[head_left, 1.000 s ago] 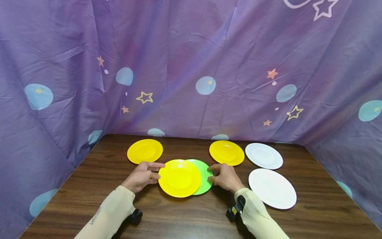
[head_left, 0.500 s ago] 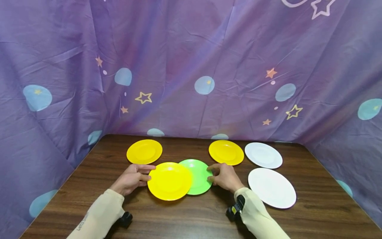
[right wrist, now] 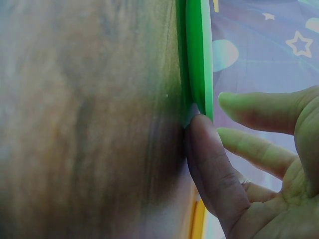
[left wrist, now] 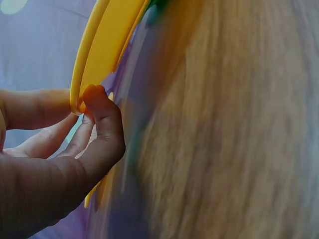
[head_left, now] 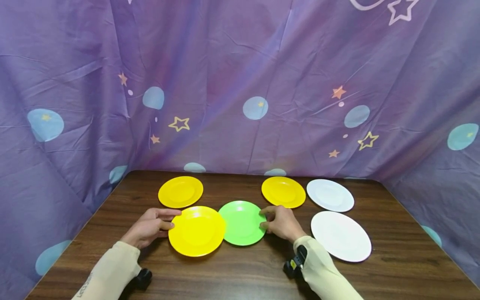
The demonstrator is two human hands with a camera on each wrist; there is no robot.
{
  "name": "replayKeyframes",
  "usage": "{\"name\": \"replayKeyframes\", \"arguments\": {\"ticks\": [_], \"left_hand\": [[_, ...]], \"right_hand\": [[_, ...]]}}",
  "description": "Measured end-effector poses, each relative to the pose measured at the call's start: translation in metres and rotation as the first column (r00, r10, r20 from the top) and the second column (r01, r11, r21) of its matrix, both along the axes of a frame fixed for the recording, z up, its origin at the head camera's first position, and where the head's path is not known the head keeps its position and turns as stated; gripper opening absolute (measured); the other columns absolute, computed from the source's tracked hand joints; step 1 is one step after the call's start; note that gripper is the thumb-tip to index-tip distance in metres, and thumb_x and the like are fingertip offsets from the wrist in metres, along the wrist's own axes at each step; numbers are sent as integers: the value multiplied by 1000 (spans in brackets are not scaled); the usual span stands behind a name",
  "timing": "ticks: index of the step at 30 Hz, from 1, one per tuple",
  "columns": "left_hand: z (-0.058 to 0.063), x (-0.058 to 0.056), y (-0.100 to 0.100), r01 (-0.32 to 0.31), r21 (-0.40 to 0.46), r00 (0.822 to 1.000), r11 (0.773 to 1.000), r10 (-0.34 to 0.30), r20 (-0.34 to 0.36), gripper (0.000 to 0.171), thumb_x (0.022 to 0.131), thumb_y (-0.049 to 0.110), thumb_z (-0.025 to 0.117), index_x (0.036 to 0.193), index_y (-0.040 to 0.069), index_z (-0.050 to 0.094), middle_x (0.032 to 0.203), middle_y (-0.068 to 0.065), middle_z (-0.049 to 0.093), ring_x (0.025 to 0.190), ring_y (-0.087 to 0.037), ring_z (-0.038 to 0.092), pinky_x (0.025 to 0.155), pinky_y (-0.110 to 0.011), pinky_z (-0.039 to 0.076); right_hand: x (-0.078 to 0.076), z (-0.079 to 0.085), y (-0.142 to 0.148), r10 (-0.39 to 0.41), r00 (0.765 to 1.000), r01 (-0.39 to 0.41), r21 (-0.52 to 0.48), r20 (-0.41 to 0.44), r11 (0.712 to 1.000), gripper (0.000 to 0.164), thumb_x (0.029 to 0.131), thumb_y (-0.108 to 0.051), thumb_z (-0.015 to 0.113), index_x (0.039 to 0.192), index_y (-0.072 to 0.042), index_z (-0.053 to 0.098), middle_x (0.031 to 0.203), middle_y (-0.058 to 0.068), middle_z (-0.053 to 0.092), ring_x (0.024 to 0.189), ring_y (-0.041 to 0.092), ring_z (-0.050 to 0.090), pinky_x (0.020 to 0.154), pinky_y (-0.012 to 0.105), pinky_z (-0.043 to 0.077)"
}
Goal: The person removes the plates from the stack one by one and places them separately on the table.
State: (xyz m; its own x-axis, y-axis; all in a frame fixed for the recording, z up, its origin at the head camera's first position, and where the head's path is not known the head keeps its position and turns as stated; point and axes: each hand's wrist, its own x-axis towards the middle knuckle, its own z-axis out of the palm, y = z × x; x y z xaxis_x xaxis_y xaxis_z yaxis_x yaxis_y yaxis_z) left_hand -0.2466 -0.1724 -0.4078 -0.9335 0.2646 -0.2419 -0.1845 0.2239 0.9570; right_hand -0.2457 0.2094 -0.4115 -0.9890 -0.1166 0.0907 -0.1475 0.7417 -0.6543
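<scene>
A yellow plate (head_left: 197,231) is held by its left rim in my left hand (head_left: 151,227). In the left wrist view the fingers (left wrist: 102,107) pinch that rim from both sides. Beside it a green plate (head_left: 241,223) lies flat on the table, the yellow plate's right edge overlapping its left rim. My right hand (head_left: 281,223) is at the green plate's right rim. The right wrist view shows one finger's tip at the underside of the rim, while the other fingers (right wrist: 264,112) are spread, with a small gap to the plate.
Two more yellow plates, one back left (head_left: 181,192) and one back middle (head_left: 283,192), lie on the brown wooden table (head_left: 240,277). At the right are a far white plate (head_left: 330,195) and a near white plate (head_left: 341,236). A purple curtain (head_left: 210,83) hangs behind.
My left hand has moved left and slightly nearer with the yellow plate, uncovering most of the green plate. My right hand has stayed at the green plate's rim.
</scene>
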Motion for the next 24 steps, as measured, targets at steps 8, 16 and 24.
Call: {"name": "replayKeyframes", "arguments": {"ticks": [8,16,24], "left_hand": [[1,-1,-16,-40,-30,999,999,41,22,49,93,-6,50,142,-9,49,147,-29,38,95,-13,59,78,-29,57],[1,-1,-24,-87,-79,996,993,89,24,48,93,-7,51,141,-9,50,142,-27,44,93,-13,58,75,-29,56],[1,-1,-29,-102,-84,994,991,105,33,48,93,-7,52,141,-9,50,141,-26,44,96,-15,57,76,-29,55]], "right_hand": [[0,0,-1,-3,1000,3,-3,2,1000,36,76,-7,81,112,-7,75,68,1,69,51,10,62,52,21,44],[0,1,0,-9,1000,9,-1,7,1000,36,76,-8,81,112,-7,75,68,1,68,52,9,61,52,21,44],[0,1,0,-3,1000,3,8,0,1000,36,76,-8,81,111,-7,75,66,0,67,51,9,60,52,21,42]]}}
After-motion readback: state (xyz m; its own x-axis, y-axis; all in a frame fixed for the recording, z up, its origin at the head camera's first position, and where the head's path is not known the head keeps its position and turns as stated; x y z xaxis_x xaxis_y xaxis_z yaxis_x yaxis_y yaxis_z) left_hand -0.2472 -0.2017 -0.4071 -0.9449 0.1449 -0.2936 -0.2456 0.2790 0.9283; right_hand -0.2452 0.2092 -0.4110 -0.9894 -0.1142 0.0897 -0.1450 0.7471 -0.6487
